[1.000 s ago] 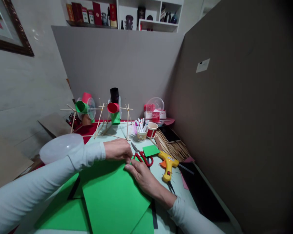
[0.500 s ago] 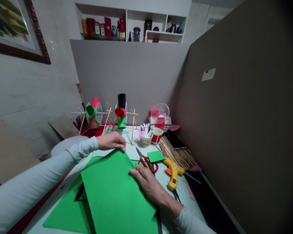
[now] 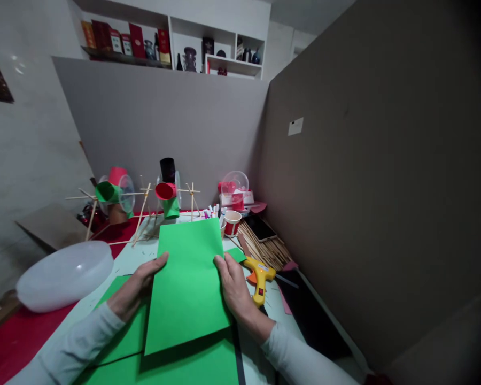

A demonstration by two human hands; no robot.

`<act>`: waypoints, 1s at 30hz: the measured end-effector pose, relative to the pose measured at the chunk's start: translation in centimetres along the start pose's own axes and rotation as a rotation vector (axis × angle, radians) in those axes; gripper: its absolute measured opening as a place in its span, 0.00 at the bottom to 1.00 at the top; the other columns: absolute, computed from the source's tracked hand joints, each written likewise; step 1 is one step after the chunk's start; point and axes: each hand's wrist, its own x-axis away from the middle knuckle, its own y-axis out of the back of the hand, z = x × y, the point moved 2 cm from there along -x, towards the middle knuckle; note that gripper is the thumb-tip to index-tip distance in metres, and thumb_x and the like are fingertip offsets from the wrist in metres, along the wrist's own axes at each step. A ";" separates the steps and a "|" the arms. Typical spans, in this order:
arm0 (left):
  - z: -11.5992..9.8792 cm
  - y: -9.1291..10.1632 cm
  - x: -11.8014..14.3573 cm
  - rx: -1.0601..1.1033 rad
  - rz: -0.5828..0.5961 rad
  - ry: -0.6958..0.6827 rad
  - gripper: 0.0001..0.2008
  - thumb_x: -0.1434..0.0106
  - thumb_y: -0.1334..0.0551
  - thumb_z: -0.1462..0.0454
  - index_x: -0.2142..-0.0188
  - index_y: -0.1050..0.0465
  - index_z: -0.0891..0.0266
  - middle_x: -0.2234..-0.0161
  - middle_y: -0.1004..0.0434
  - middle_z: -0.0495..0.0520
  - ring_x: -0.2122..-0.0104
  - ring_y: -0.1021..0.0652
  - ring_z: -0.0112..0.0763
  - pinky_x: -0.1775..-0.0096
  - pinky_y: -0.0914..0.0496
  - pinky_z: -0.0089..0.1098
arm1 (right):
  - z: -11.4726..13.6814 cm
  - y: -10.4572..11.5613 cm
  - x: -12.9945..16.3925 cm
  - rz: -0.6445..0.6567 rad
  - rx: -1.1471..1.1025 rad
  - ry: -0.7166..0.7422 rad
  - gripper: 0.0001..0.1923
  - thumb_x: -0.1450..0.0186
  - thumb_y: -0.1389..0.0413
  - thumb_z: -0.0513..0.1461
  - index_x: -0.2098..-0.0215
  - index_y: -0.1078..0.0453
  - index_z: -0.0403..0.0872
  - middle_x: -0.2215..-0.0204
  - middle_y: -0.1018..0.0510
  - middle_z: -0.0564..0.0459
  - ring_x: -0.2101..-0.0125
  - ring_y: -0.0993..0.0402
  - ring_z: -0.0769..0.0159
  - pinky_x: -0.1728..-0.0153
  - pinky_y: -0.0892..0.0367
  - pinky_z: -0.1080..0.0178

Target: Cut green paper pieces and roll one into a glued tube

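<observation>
A sheet of green paper [image 3: 188,289] is held up off the table, its far edge tilted upward. My left hand [image 3: 138,283] grips its left edge, thumb on top and the other fingers underneath. On the right edge, my right hand [image 3: 236,289] pinches the sheet the same way. Below it lie more green sheets [image 3: 196,363] on the pale table top, with a dark strip along their right side. A yellow glue gun [image 3: 261,277] rests just right of my right hand, near a small green piece [image 3: 236,254].
Stick-and-tube models [image 3: 168,190] stand at the back left. A white balloon-like object [image 3: 66,275] sits at left. Behind the sheet are markers [image 3: 212,210] and a red-and-white paper cup [image 3: 233,222]. Thin sticks [image 3: 264,246] and a phone [image 3: 260,228] lie right, beside a grey partition [image 3: 344,176].
The green sheet has been lifted off the sheets below and squared toward me. My left hand has moved from its far corner to its left edge. The view has turned right.
</observation>
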 end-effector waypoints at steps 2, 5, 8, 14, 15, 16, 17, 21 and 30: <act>0.6 -1.5 1.0 0.144 0.078 0.127 0.22 0.47 0.33 0.49 0.62 0.20 0.64 0.67 0.16 0.63 0.64 0.17 0.53 0.61 0.22 0.47 | 0.0 0.1 0.1 -0.015 0.008 -0.005 0.16 0.35 0.52 0.52 0.72 0.42 0.50 0.74 0.37 0.58 0.71 0.40 0.65 0.64 0.40 0.62; 0.9 -2.8 1.5 0.232 0.098 0.201 0.24 0.49 0.29 0.58 0.53 0.24 0.65 0.62 0.16 0.64 0.64 0.17 0.53 0.60 0.21 0.47 | 0.3 0.2 0.3 0.006 -0.002 -0.007 0.16 0.34 0.53 0.51 0.72 0.41 0.50 0.74 0.36 0.57 0.70 0.39 0.65 0.64 0.40 0.62; 1.2 -2.8 1.3 0.291 -0.028 0.198 0.25 0.47 0.29 0.64 0.49 0.28 0.64 0.60 0.16 0.62 0.64 0.17 0.48 0.61 0.21 0.44 | 0.8 0.3 0.7 0.069 -0.031 -0.021 0.16 0.32 0.54 0.50 0.70 0.38 0.49 0.72 0.32 0.55 0.68 0.36 0.64 0.63 0.38 0.63; 1.1 -1.2 0.5 0.280 -0.287 0.109 0.13 0.42 0.34 0.68 0.56 0.26 0.66 0.67 0.16 0.59 0.71 0.17 0.40 0.70 0.22 0.34 | 0.9 -0.8 1.6 0.312 -0.098 -0.044 0.14 0.33 0.48 0.49 0.69 0.35 0.48 0.70 0.27 0.55 0.66 0.29 0.65 0.63 0.33 0.64; 1.1 -0.8 0.3 0.279 -0.312 0.090 0.11 0.42 0.34 0.68 0.58 0.25 0.67 0.68 0.16 0.59 0.71 0.17 0.40 0.71 0.23 0.33 | 0.8 -1.0 1.7 0.330 -0.107 -0.060 0.14 0.33 0.48 0.49 0.69 0.36 0.48 0.72 0.28 0.57 0.69 0.29 0.67 0.66 0.32 0.65; 1.1 -0.5 0.1 0.280 -0.333 0.070 0.09 0.42 0.34 0.68 0.60 0.24 0.67 0.69 0.16 0.59 0.71 0.17 0.40 0.71 0.23 0.32 | 0.6 -1.2 1.8 0.347 -0.117 -0.081 0.14 0.33 0.48 0.49 0.69 0.38 0.49 0.74 0.30 0.58 0.73 0.29 0.68 0.70 0.31 0.66; 1.1 -0.2 -0.1 0.284 -0.350 0.049 0.08 0.41 0.34 0.67 0.61 0.24 0.67 0.69 0.16 0.59 0.71 0.17 0.40 0.71 0.23 0.32 | 0.4 -1.3 1.9 0.364 -0.127 -0.104 0.15 0.32 0.49 0.50 0.69 0.40 0.49 0.78 0.32 0.60 0.78 0.30 0.69 0.76 0.33 0.67; 1.7 0.8 -0.8 0.299 -0.384 -0.024 0.07 0.43 0.33 0.65 0.65 0.23 0.66 0.71 0.16 0.57 0.73 0.18 0.38 0.70 0.23 0.32 | 0.1 -1.7 2.1 0.415 -0.161 -0.155 0.14 0.33 0.49 0.50 0.68 0.43 0.50 0.85 0.38 0.66 0.85 0.31 0.71 0.88 0.44 0.73; 2.2 1.6 -1.2 0.249 -0.405 -0.070 0.13 0.47 0.31 0.60 0.64 0.23 0.66 0.70 0.16 0.57 0.73 0.19 0.37 0.69 0.24 0.32 | 0.2 -1.7 2.3 0.475 -0.278 -0.215 0.15 0.35 0.45 0.50 0.66 0.44 0.50 0.85 0.31 0.67 0.93 0.42 0.77 0.93 0.46 0.74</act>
